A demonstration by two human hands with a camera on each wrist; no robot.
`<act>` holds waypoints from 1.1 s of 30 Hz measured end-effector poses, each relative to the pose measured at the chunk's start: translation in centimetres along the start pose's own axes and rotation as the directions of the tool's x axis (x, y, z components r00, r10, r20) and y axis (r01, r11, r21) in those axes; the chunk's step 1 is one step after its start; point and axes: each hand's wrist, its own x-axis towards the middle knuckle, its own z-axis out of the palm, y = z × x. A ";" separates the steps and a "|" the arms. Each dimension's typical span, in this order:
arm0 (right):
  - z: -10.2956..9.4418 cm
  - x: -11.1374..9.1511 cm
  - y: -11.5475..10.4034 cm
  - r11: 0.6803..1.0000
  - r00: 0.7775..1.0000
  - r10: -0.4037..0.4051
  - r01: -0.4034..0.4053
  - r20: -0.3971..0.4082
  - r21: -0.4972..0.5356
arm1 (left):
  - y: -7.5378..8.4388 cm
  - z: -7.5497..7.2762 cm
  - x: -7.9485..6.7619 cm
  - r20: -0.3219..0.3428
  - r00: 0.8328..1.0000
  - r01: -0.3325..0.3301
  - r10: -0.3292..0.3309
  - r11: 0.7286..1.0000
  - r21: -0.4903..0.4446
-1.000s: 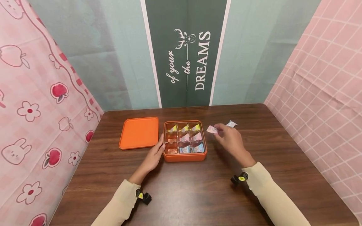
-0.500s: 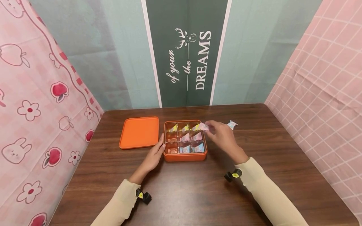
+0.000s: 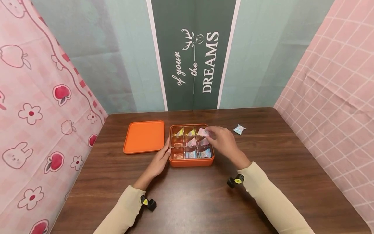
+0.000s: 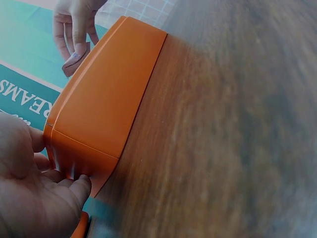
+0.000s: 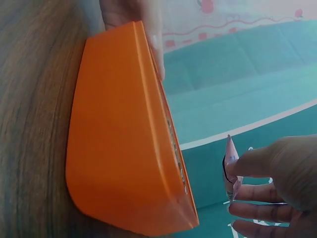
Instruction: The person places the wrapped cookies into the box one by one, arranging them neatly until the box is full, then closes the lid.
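Note:
The orange box (image 3: pixel 191 163), split into small compartments, sits mid-table in the head view. My left hand (image 3: pixel 159 161) rests along its left side, fingers and thumb against the wall; the left wrist view shows this hand (image 4: pixel 37 183) close up. Over the box's back right corner, my right hand (image 3: pixel 223 139) pinches a pink wrapped candy (image 3: pixel 202 132). From the right wrist, that candy (image 5: pixel 231 168) shows above rim level between thumb and fingers. Yellow candies (image 3: pixel 191 132) lie in the back row, pink ones (image 3: pixel 191 142) in the middle, blue ones (image 3: pixel 191 154) in front.
An orange lid (image 3: pixel 144 136) lies flat to the left of the box. One light blue wrapped candy (image 3: pixel 239 129) is on the wooden table (image 3: pixel 187 198), right of the box. Patterned cloths hang at the back and both sides.
My right hand has carried the pink candy leftward from beside the box to over its back right compartment. The left hand has stayed at the box's side.

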 end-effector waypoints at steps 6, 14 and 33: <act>0.1 0.7 -1.0 1.000 1.000 -0.016 0.017 0.010 -0.011 | 0.0 -0.1 -0.1 0.015 1.000 0.021 -0.021 1.000 -0.011; 0.8 1.1 -2.0 1.000 0.999 -0.027 0.027 0.042 0.003 | 1.0 -0.4 -0.3 0.033 0.999 0.026 -0.026 1.000 -0.014; 2.2 1.9 -3.7 0.998 0.995 -0.056 0.055 0.085 0.021 | 0.0 -0.3 -0.1 0.008 1.000 0.002 -0.002 1.000 -0.007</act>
